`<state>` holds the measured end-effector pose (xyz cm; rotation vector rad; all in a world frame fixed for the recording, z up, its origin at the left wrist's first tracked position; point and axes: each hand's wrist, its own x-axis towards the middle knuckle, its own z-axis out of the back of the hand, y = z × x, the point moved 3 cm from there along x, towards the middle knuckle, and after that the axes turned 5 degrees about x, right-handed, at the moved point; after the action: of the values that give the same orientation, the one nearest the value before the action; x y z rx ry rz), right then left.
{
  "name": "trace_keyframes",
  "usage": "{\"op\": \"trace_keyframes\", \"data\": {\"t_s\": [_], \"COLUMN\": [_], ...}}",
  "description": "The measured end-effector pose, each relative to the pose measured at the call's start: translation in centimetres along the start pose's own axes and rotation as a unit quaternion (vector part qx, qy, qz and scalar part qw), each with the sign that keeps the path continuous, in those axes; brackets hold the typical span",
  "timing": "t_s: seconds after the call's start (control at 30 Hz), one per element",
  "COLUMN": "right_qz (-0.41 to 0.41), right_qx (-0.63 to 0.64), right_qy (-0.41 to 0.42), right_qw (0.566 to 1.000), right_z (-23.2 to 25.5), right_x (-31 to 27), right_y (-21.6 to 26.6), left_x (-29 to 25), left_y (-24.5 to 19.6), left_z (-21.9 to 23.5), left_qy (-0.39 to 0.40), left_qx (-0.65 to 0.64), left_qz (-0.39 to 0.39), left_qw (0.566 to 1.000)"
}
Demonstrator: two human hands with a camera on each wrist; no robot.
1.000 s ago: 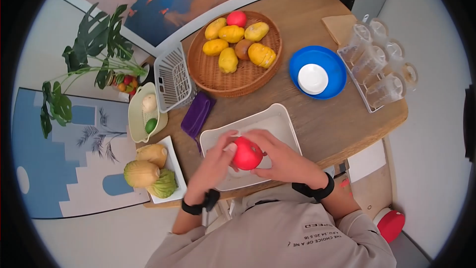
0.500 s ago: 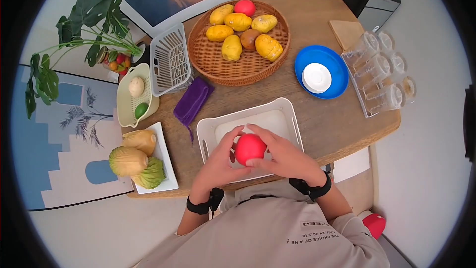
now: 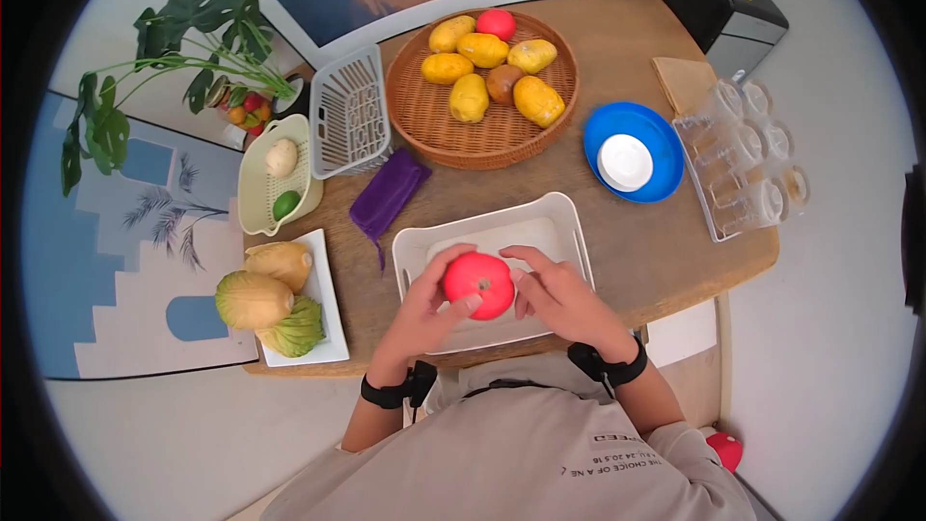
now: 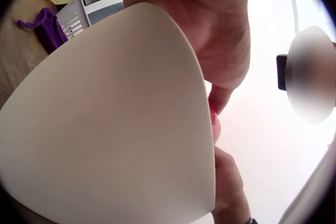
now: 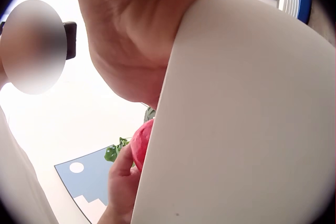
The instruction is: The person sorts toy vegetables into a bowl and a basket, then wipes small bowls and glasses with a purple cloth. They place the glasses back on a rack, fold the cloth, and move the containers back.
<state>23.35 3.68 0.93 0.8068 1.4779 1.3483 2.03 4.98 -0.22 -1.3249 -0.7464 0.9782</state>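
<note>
A round red fruit [image 3: 479,285] with a small stem mark facing up is above the white tray [image 3: 410,256] in the head view. My left hand [image 3: 424,314] grips its left side, thumb across the lower front. At the fruit's right side is my right hand [image 3: 569,304], its fingers bent and close to the skin; whether they touch it is unclear. The left wrist view shows a sliver of the red fruit [image 4: 216,128] past the tray's large pale wall [image 4: 110,119]. From the right wrist, the fruit [image 5: 142,142] shows beside the left hand [image 5: 123,187].
Behind the tray stand a wicker basket [image 3: 482,150] of yellow fruits, a grey basket [image 3: 347,116] and a purple pouch [image 3: 389,195]. Leftward are a green basket [image 3: 256,217] and a white plate [image 3: 333,333] of vegetables; rightward, a blue plate [image 3: 666,159] and a glass rack [image 3: 709,212].
The red fruit has been turned so its stem mark faces up. My right hand has drawn back to its right side, fingers more bent, while my left hand keeps hold. The head view has shifted.
</note>
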Motion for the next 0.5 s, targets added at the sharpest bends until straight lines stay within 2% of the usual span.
{"op": "trace_keyframes", "data": {"t_s": [0.07,0.17,0.23,0.3,0.33,0.43,0.5], "right_qz": [0.039,0.066,0.062,0.067,0.075,0.097,0.111], "right_qx": [0.048,0.002,-0.023,-0.036,-0.036,-0.034,-0.031], "right_qy": [-0.007,0.022,0.050,0.066,0.066,0.056,0.051], "right_qw": [0.998,0.998,0.997,0.995,0.994,0.993,0.992], "right_z": [0.0,-0.2,-0.3,-0.4,-0.4,-0.3,-0.4], "right_x": [-0.1,0.0,0.0,0.0,0.1,0.2,0.1], "right_y": [-0.7,-0.9,-0.5,-0.5,-0.9,-1.0,-1.2], "left_x": [0.1,1.3,1.7,1.8,2.0,2.2,3.4], "left_y": [0.1,0.2,2.0,4.7,4.5,1.9,-0.4], "left_z": [1.8,7.0,11.7,16.4,17.1,15.1,13.7], "left_qy": [-0.086,-0.200,-0.389,-0.385,-0.381,-0.369,-0.213], "left_qx": [-0.154,-0.376,-0.416,-0.448,-0.464,-0.358,-0.231], "left_qz": [0.025,-0.074,-0.065,-0.056,-0.051,-0.003,-0.002], "left_qw": [0.984,0.902,0.820,0.805,0.798,0.858,0.949]}}
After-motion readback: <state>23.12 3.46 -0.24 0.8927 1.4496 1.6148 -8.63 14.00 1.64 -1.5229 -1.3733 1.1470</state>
